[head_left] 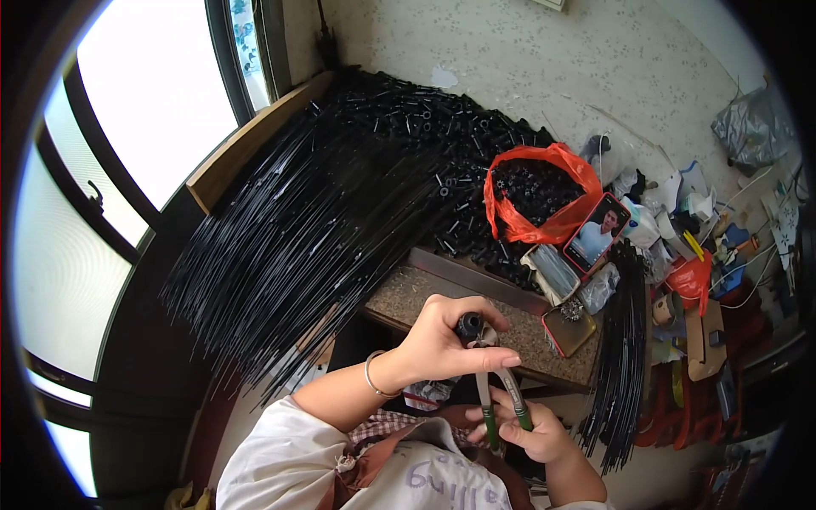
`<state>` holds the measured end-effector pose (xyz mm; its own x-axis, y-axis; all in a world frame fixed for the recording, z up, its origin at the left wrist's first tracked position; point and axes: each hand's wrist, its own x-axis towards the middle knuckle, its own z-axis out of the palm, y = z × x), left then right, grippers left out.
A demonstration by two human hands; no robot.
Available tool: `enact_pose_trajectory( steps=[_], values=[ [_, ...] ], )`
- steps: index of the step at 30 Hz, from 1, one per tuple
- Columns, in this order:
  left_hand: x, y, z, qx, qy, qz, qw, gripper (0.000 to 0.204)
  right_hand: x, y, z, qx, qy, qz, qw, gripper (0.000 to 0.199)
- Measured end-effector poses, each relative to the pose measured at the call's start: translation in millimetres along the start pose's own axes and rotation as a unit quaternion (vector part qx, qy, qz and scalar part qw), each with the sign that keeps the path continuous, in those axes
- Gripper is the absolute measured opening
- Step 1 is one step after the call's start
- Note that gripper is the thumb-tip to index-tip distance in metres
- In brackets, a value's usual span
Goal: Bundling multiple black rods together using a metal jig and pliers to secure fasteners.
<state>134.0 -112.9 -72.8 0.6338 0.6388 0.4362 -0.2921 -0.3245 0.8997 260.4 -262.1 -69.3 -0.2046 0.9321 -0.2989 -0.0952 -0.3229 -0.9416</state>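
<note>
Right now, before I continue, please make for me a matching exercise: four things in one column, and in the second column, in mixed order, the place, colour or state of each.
Column one
1. Pliers
2. Open plastic bag
3. Phone
4. Bracelet

Column two
A. Around the left wrist
B. Screen lit, showing a picture of a person
C. Green handles, held in the right grip
D. Red, with small black parts inside

Right pairs: 1-C, 2-D, 3-B, 4-A
</note>
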Motion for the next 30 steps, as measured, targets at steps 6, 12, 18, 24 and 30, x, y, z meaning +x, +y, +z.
enact_pose_trajectory(
  steps=[6,12,18,24,30],
  values=[
    [-3.9,-6.2,7.0,0.026,0.04,0.006,0.999,0.021,-12.7,-3.8,-15.3,0.093,-0.055,0.085,0.99,0.039],
    [-5.2,-14.4,8.9,0.053,0.067,0.007,0.996,0.02,-6.5,7.6,1.1,-0.413,0.16,-0.097,0.891,0.031],
    [-5.6,7.5,6.5,-0.024,0.115,0.004,0.993,0.026,9.5,9.5,6.8,-0.296,0.14,-0.198,0.924,0.035],
    [-4.3,11.9,8.7,-0.064,0.161,0.035,0.984,0.023,8.8,7.7,27.9,-0.325,0.169,-0.183,0.912,0.038],
    [-5.3,12.4,4.9,-0.029,0.096,-0.001,0.995,0.02,7.4,-7.1,10.5,-0.271,0.172,-0.105,0.941,0.017]
  ],
)
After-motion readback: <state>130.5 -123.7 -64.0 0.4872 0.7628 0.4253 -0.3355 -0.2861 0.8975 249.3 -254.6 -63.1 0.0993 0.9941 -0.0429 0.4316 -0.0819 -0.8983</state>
